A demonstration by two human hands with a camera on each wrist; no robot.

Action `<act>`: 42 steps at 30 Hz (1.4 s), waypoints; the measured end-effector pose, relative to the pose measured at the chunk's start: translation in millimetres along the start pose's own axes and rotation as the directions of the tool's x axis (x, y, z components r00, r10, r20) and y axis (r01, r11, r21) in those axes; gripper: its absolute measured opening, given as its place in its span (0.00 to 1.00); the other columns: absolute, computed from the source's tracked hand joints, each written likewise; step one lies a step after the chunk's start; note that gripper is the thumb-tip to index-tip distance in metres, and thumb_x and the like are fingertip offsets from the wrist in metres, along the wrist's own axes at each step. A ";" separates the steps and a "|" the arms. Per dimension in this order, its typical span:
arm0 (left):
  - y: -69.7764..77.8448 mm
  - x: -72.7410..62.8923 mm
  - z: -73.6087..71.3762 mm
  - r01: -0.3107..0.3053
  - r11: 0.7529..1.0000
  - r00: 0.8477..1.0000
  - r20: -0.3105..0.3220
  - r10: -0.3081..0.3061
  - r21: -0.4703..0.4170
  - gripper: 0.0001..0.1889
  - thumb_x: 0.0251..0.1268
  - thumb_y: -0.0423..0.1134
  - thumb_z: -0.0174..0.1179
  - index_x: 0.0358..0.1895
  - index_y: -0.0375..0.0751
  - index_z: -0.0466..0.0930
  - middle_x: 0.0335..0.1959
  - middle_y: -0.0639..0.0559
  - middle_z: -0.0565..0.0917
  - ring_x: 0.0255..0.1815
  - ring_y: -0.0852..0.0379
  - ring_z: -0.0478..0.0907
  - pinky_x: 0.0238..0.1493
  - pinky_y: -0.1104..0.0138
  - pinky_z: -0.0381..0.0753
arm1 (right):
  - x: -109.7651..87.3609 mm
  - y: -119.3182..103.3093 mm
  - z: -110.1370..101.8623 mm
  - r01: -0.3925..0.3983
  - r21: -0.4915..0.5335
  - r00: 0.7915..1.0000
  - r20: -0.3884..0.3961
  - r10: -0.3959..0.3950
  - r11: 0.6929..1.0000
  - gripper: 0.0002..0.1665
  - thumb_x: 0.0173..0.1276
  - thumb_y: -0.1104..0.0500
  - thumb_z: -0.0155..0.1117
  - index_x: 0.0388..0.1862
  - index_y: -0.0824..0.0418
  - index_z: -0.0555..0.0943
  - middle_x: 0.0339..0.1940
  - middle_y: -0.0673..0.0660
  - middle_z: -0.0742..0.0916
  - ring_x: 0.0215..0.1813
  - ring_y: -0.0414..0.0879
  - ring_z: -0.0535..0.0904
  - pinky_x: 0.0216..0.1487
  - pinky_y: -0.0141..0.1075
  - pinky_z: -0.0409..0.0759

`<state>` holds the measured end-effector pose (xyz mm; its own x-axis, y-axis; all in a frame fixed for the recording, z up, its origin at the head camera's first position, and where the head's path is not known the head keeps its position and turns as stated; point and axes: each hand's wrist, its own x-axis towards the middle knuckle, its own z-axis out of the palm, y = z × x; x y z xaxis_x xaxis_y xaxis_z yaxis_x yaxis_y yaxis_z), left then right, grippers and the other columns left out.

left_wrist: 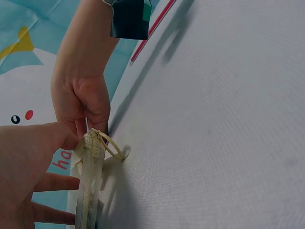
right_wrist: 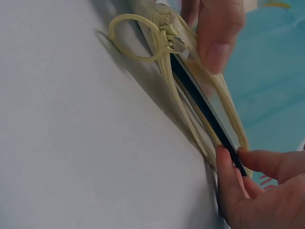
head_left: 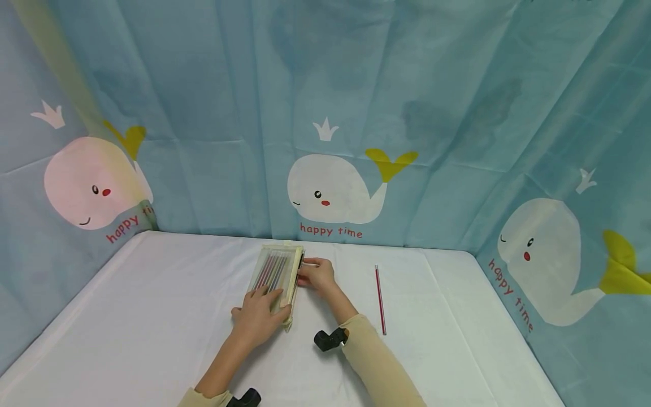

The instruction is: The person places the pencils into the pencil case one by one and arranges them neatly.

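Note:
A clear pencil case [head_left: 287, 294] with pale yellow edging lies on the white table, several pencils [head_left: 270, 272] showing through it. My left hand [head_left: 256, 317] rests on its near part with the fingers spread; in the right wrist view its thumb [right_wrist: 218, 55] touches the upper edge of the case's open side. At that side my right hand [head_left: 319, 276] pinches the end of a dark pencil [right_wrist: 206, 109] between thumb and fingers. The pencil lies along the opening, between the two yellow edges. A yellow cord loop [right_wrist: 112, 34] hangs at the near corner.
A red pencil [head_left: 380, 299] lies alone on the white tabletop [head_left: 447, 339], right of my right hand. Blue curtains [head_left: 224, 186] with whale prints stand around the back and sides of the table.

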<state>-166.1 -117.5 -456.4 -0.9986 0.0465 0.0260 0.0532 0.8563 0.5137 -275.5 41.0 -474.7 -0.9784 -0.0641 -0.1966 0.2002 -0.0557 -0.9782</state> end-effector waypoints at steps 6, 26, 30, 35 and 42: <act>-0.3 0.6 0.3 -0.002 1.000 1.000 -0.001 0.002 0.004 0.29 0.74 0.55 0.60 0.69 0.41 0.81 0.73 0.28 0.73 0.74 0.24 0.66 0.52 0.21 0.67 | -1.7 -0.1 6.2 0.000 -0.001 1.000 -0.006 0.000 1.000 0.25 0.69 0.73 0.67 0.64 0.77 0.79 0.49 0.71 0.90 0.29 0.43 0.88 0.41 0.41 0.90; 0.5 0.6 2.4 -0.011 1.000 0.999 -0.031 0.012 0.010 0.28 0.73 0.53 0.61 0.68 0.39 0.81 0.72 0.27 0.74 0.72 0.23 0.67 0.51 0.23 0.68 | -8.1 -3.7 -3.1 0.019 -0.070 0.999 0.032 -0.017 0.997 0.22 0.73 0.71 0.65 0.65 0.76 0.79 0.49 0.71 0.89 0.36 0.48 0.90 0.44 0.44 0.90; 0.2 0.9 2.5 -0.010 1.000 0.999 -0.032 0.010 0.013 0.28 0.73 0.53 0.62 0.68 0.39 0.82 0.72 0.28 0.74 0.72 0.23 0.67 0.52 0.22 0.68 | -9.2 -4.3 -10.3 0.017 -0.088 0.999 0.032 -0.014 0.996 0.23 0.73 0.72 0.65 0.65 0.75 0.79 0.49 0.69 0.89 0.36 0.47 0.90 0.44 0.43 0.90; -0.8 2.0 2.3 -0.003 1.000 1.000 -0.023 0.004 0.016 0.28 0.73 0.54 0.62 0.68 0.40 0.82 0.72 0.28 0.74 0.73 0.23 0.67 0.52 0.22 0.68 | -15.1 -7.0 -18.3 0.042 -0.105 0.999 0.040 -0.038 0.994 0.23 0.73 0.73 0.65 0.65 0.76 0.79 0.47 0.68 0.89 0.36 0.46 0.89 0.43 0.42 0.90; -0.5 2.3 2.3 -0.004 1.000 1.000 -0.018 0.004 0.009 0.28 0.72 0.53 0.62 0.68 0.40 0.82 0.72 0.27 0.74 0.73 0.23 0.66 0.53 0.20 0.67 | -29.2 -11.2 -29.9 0.098 -0.090 0.993 0.070 -0.092 0.991 0.23 0.73 0.73 0.62 0.65 0.80 0.77 0.46 0.70 0.88 0.42 0.55 0.90 0.46 0.46 0.90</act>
<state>-168.4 -116.6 -458.6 -0.9982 0.0403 0.0437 0.0569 0.8607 0.5059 -250.7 73.3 -460.1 -0.9866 -0.1286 -0.1006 0.0978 0.0281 -0.9948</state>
